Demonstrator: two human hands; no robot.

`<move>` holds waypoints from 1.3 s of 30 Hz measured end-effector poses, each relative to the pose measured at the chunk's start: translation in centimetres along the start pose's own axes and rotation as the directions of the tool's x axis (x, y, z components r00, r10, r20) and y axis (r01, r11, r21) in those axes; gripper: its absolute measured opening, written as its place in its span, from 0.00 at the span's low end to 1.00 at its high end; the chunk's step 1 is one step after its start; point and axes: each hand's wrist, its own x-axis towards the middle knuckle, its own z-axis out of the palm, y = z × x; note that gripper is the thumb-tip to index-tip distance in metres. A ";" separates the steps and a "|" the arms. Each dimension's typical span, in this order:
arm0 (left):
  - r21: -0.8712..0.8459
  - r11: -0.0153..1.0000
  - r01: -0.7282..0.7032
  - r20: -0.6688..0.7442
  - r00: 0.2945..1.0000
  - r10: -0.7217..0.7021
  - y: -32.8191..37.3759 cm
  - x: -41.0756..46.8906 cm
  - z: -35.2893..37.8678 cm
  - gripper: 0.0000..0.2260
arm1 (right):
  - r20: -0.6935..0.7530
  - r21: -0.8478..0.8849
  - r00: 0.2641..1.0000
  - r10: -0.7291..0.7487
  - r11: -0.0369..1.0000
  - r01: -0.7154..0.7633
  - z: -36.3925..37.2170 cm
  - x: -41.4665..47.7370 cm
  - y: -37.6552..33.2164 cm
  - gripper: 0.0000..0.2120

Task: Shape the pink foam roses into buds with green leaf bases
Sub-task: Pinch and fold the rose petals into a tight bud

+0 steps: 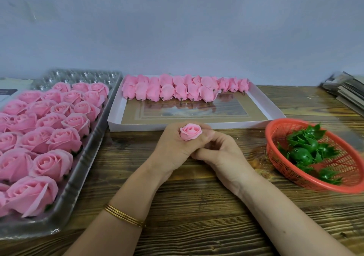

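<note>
My left hand grips a pink foam rose, squeezed into a bud whose top pokes out above my curled fingers. My right hand lies against the left one from the right, its fingers curled under the bud's base; what they hold is hidden. Open pink roses fill a clear plastic tray on the left. Finished buds lie in two rows at the far end of a white box lid. Green leaf bases sit in a red basket on the right.
Everything rests on a wooden plank table against a grey wall. A stack of flat boards or papers lies at the far right. A gold bangle circles my left wrist.
</note>
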 end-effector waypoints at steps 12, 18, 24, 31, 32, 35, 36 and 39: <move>0.311 0.939 -0.144 0.026 0.989 0.143 -0.5 0.1 0.2 0.06 | -0.219 0.056 0.975 0.016 0.998 -0.003 0.2 0.0 -0.7 0.18; 0.329 0.931 -0.155 0.019 0.987 0.158 -0.8 0.2 0.4 0.11 | -0.209 0.094 0.976 0.059 0.995 -0.040 0.2 0.0 -0.9 0.15; 0.376 0.921 -0.099 -0.004 0.994 0.108 -0.7 0.0 0.7 0.15 | -0.211 0.109 0.974 0.076 0.993 -0.054 0.4 0.0 -1.0 0.16; 0.277 0.959 -0.066 -0.147 0.983 0.110 -0.6 0.2 0.8 0.14 | -0.211 0.201 0.976 0.059 0.980 -0.016 0.5 0.1 -0.7 0.10; 0.265 0.961 -0.074 -0.163 0.979 0.120 -0.6 0.2 0.8 0.15 | -0.224 0.204 0.973 0.062 0.979 -0.015 0.5 0.2 -0.7 0.10; 0.255 0.964 -0.072 -0.199 0.972 0.125 -0.3 0.2 0.9 0.13 | -0.224 0.163 0.973 0.060 0.986 -0.023 0.3 0.2 -0.7 0.10; 0.246 0.967 -0.068 -0.218 0.968 0.123 -0.2 0.2 0.9 0.12 | -0.213 0.126 0.976 0.053 0.992 -0.027 0.3 0.2 -0.6 0.11; 0.135 0.990 -0.047 -0.250 0.965 0.080 -0.4 0.4 1.0 0.12 | -0.172 -0.034 0.985 -0.014 0.999 0.008 0.4 0.0 -0.1 0.17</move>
